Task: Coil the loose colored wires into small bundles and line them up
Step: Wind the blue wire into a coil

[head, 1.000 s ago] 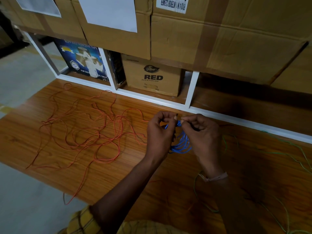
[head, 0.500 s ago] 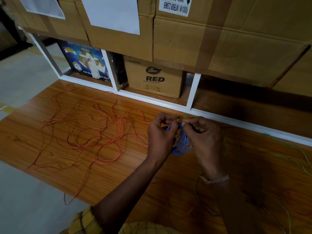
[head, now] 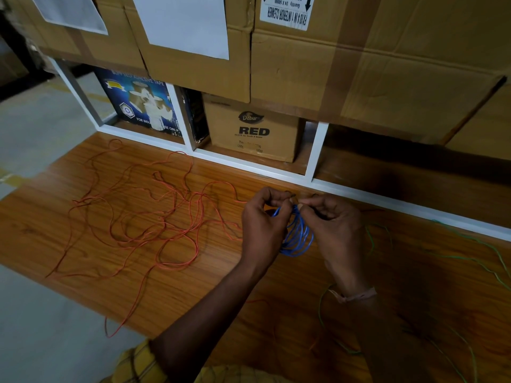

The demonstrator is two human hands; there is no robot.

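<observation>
A small coil of blue wire [head: 297,239] hangs between my two hands above the wooden table [head: 193,294]. My left hand [head: 262,225] pinches the top of the coil with thumb and forefinger. My right hand [head: 334,228] pinches the blue wire right beside it, fingertips almost touching. A long red wire [head: 154,222] lies loose and tangled across the left half of the table. Thin green wire [head: 475,252] sprawls on the right side, partly under my right forearm.
A white shelf frame [head: 315,153] runs along the table's back edge, holding a "RED" carton [head: 251,131] and a blue tape box [head: 138,103]. Large cardboard boxes [head: 359,56] overhang above. The table's left edge drops to a grey floor [head: 41,327].
The hands stay at the same spot working the blue coil; the fingertips have shifted slightly on its top. The red and green wires have not moved.
</observation>
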